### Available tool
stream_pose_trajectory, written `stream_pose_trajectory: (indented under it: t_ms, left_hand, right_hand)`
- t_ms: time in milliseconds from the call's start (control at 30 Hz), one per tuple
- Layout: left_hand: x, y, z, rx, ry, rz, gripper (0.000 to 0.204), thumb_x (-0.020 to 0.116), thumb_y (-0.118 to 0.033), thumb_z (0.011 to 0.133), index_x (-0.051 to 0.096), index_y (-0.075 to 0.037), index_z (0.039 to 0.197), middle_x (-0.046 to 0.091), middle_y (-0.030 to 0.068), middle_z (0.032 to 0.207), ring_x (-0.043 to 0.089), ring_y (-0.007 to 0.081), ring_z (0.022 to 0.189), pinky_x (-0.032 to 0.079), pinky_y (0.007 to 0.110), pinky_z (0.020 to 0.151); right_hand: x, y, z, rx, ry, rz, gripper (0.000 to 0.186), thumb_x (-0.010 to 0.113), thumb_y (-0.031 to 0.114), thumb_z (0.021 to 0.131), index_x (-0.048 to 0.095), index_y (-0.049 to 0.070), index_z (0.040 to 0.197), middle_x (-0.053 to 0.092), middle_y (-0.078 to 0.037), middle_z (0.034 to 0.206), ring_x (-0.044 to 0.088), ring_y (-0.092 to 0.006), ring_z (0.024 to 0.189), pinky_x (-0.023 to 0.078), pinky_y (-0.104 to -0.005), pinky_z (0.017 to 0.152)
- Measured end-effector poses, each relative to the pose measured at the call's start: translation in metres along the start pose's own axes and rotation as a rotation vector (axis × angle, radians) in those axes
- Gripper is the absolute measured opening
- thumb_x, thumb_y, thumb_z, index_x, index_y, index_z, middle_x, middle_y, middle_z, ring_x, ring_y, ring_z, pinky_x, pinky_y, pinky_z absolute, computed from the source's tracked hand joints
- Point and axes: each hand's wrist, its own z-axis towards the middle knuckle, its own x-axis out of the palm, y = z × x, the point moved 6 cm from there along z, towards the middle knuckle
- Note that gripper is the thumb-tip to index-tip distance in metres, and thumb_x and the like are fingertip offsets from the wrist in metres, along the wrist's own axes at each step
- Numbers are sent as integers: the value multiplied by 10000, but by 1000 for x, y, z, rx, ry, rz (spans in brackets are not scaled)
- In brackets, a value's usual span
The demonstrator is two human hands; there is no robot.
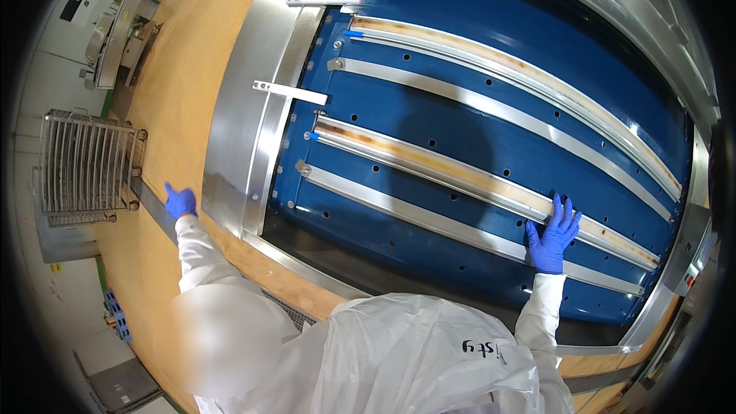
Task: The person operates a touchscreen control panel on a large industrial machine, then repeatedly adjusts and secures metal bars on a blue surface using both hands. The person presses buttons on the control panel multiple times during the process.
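Observation:
My left hand (pixel 181 201), in a blue glove, hangs left of the machine over the tan floor, one finger stretched out, the others bent, with nothing visible in it. My right hand (pixel 553 239), also gloved, rests open with spread fingers on or against a stained metal rail (pixel 429 161) across a large blue panel (pixel 322 207). A similar stained rail (pixel 514 69) runs higher up. Flat metal strips (pixel 468 101) lie between and below the rails. Two white perforated bars (pixel 299 93) project at the panel's left side, and small blue tabs (pixel 353 34) sit at the rails' left ends.
A wide steel frame (pixel 245 161) borders the panel. On the tan floor (pixel 169 107) at left stand a wheeled rack (pixel 88 161) and a steel wheeled unit (pixel 115 42) by the wall. A blue object (pixel 116 314) lies low at left. My white-covered body (pixel 414 345) fills the lower middle.

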Motion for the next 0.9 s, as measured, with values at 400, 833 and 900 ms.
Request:
stream_pose_trajectory:
  t_ms: [400, 833, 900]
  left_hand:
    - [66, -463, -276, 1032, 398, 52, 346, 623, -436, 884, 724, -107, 920, 715, 141, 908, 677, 352, 888, 531, 450, 773]
    - [158, -471, -257, 1003, 564, 68, 485, 467, -429, 962, 686, 0, 1009, 661, 263, 1049, 618, 447, 1005, 492, 495, 875]
    - [155, -471, -259, 1022, 553, 57, 466, 467, -420, 959, 690, -16, 1019, 668, 252, 1051, 622, 434, 1016, 497, 488, 872]
  right_hand:
    - [-13, 113, 104, -281, -32, 248, 756, 804, 281, 745, 468, 170, 1413, 376, -205, 1463, 243, -500, 1390, 260, -568, 1135]
    - [17, 118, 95, -250, -16, 219, 748, 699, 382, 840, 389, 129, 1472, 381, -238, 1459, 313, -531, 1340, 230, -596, 1126]
    - [17, 118, 94, -261, -30, 218, 727, 693, 373, 847, 399, 129, 1466, 389, -239, 1452, 317, -532, 1338, 236, -595, 1123]
